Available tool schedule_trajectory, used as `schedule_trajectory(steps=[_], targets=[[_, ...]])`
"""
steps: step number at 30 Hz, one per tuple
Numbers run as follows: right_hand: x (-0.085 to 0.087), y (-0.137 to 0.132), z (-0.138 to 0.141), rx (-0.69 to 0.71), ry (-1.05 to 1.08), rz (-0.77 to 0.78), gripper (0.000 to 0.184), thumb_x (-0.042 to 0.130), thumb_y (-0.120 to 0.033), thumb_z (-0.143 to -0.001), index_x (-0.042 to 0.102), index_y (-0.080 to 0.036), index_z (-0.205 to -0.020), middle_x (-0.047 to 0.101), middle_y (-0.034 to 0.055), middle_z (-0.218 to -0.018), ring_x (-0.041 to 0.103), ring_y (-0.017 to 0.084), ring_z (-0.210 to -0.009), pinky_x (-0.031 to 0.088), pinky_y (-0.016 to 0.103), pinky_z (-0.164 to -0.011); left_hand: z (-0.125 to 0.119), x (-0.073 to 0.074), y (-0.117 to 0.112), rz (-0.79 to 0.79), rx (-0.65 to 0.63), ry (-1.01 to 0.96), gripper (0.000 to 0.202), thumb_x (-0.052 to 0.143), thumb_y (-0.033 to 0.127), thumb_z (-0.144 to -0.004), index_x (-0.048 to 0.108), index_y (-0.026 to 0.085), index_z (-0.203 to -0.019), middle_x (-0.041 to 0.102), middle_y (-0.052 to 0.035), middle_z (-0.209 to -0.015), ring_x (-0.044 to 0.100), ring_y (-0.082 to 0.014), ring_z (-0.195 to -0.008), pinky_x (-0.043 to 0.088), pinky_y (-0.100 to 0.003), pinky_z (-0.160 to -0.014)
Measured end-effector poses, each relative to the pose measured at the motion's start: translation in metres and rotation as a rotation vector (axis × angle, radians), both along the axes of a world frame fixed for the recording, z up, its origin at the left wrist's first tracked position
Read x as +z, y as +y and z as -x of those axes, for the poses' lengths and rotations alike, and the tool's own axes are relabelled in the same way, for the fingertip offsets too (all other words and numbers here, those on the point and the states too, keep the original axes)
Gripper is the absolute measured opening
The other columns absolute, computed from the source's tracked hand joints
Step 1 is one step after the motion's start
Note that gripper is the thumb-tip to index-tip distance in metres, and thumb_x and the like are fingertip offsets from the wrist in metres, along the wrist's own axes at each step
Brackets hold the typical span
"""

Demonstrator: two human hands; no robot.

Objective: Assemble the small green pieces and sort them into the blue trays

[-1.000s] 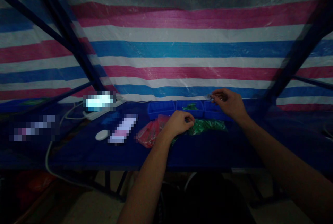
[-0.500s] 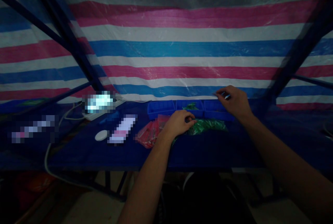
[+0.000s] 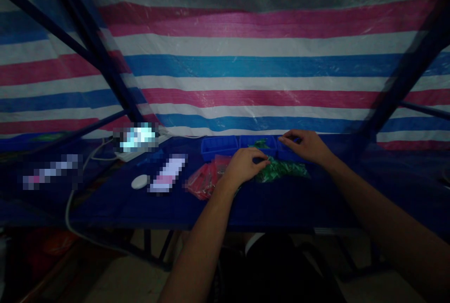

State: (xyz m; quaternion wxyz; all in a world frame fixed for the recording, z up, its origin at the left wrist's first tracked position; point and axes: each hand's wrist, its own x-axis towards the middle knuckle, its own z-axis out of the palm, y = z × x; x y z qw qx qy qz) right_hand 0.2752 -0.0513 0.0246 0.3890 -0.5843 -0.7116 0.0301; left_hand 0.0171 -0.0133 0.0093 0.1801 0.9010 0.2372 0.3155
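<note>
My left hand (image 3: 246, 164) is closed, thumb and forefinger pinched at the near edge of the green plastic bags (image 3: 286, 169). Under and left of its wrist lie red plastic bags (image 3: 204, 182) with small pieces showing through. Over the right-hand blue bin (image 3: 290, 153) hovers my right hand (image 3: 307, 145), thumb and forefinger pressed together. Whatever sits between those fingertips is too small and dark to name. Just beyond my left hand, the middle blue bin (image 3: 272, 142) holds some green plastic (image 3: 260, 143).
The left blue bin (image 3: 220, 146) stands beside the other two on the blue table (image 3: 281, 207). A phone (image 3: 168, 174), a round white object (image 3: 139, 181) and a white power strip (image 3: 137, 151) with cables lie to the left. Behind hangs a striped tarp (image 3: 246, 66) between blue frame posts.
My right hand has come down and left toward the bins. My left hand has shifted slightly right, its thumb and forefinger closer to the green bags. The view has shifted a little.
</note>
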Motion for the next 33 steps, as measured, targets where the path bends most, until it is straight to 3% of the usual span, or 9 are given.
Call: schedule_trajectory(steps=[4, 6, 11, 18, 22, 25, 29, 33], targets=[[-0.003, -0.004, 0.019, 0.282, 0.171, 0.134, 0.043, 0.075, -0.052, -0.082, 0.073, -0.031, -0.119, 0.077, 0.0038, -0.115, 0.072, 0.027, -0.099, 0.058, 0.041, -0.086, -0.002, 0.005, -0.002, 0.051, 0.005, -0.148, 0.015, 0.069, 0.019, -0.089, 0.077, 0.020, -0.102, 0.075, -0.0055, -0.105, 0.071, -0.0168, -0.094, 0.057, -0.031, -0.091], [-0.007, -0.004, 0.027, 0.355, 0.230, 0.184, 0.046, 0.078, -0.049, -0.079, 0.073, -0.030, -0.120, 0.076, 0.0038, -0.117, 0.072, 0.027, -0.104, 0.058, 0.041, -0.090, -0.003, 0.006, -0.003, 0.084, 0.008, -0.235, 0.015, 0.066, 0.016, -0.090, 0.074, 0.018, -0.102, 0.074, -0.0057, -0.104, 0.071, -0.0149, -0.091, 0.058, -0.030, -0.088], [-0.021, -0.001, 0.041, 0.309, 0.409, 0.226, 0.036, 0.081, -0.046, -0.076, 0.074, -0.024, -0.103, 0.079, 0.0030, -0.096, 0.075, 0.023, -0.086, 0.060, 0.038, -0.081, -0.005, 0.004, -0.003, 0.165, 0.060, -0.323, 0.014, 0.068, 0.019, -0.090, 0.066, 0.017, -0.104, 0.074, -0.0066, -0.103, 0.072, -0.0161, -0.091, 0.060, -0.033, -0.087], [-0.032, 0.006, 0.049, 0.231, 0.556, 0.207, 0.044, 0.088, -0.047, -0.068, 0.070, -0.025, -0.101, 0.079, 0.0038, -0.097, 0.076, 0.026, -0.092, 0.061, 0.040, -0.084, -0.005, 0.001, 0.000, 0.228, 0.103, -0.363, 0.030, 0.070, 0.018, -0.090, 0.058, 0.019, -0.116, 0.072, -0.0076, -0.103, 0.072, -0.0160, -0.091, 0.061, -0.031, -0.084], [-0.033, 0.009, 0.047, 0.221, 0.643, 0.146, 0.043, 0.086, -0.052, -0.070, 0.067, -0.025, -0.098, 0.078, 0.0044, -0.097, 0.075, 0.023, -0.080, 0.062, 0.039, -0.077, -0.002, 0.005, -0.004, 0.045, 0.154, -0.330, 0.025, 0.068, 0.019, -0.091, 0.063, 0.019, -0.116, 0.068, -0.0100, -0.117, 0.068, -0.0201, -0.108, 0.058, -0.036, -0.093], [-0.032, 0.008, 0.046, 0.181, 0.666, 0.124, 0.046, 0.082, -0.059, -0.072, 0.064, -0.025, -0.097, 0.076, 0.0035, -0.093, 0.071, 0.020, -0.065, 0.061, 0.037, -0.065, -0.003, 0.006, -0.008, -0.074, 0.098, -0.265, 0.030, 0.070, 0.025, -0.091, 0.066, 0.020, -0.120, 0.066, -0.0098, -0.124, 0.063, -0.0219, -0.118, 0.053, -0.040, -0.104], [-0.026, 0.002, 0.054, 0.205, 0.760, 0.165, 0.049, 0.082, -0.062, -0.071, 0.061, -0.024, -0.093, 0.076, 0.0051, -0.092, 0.074, 0.024, -0.081, 0.063, 0.038, -0.072, -0.006, 0.003, -0.009, -0.087, 0.027, -0.182, 0.042, 0.075, 0.032, -0.088, 0.065, 0.021, -0.127, 0.066, -0.0097, -0.127, 0.062, -0.0226, -0.120, 0.051, -0.041, -0.108], [-0.019, -0.004, 0.063, 0.383, 0.903, 0.285, 0.040, 0.068, -0.062, -0.086, 0.063, -0.024, -0.096, 0.076, 0.0080, -0.101, 0.074, 0.025, -0.097, 0.064, 0.042, -0.085, -0.004, 0.001, -0.004, -0.075, 0.121, -0.177, 0.028, 0.063, 0.024, -0.095, 0.068, 0.019, -0.122, 0.070, -0.0097, -0.118, 0.065, -0.0213, -0.112, 0.053, -0.039, -0.102]])
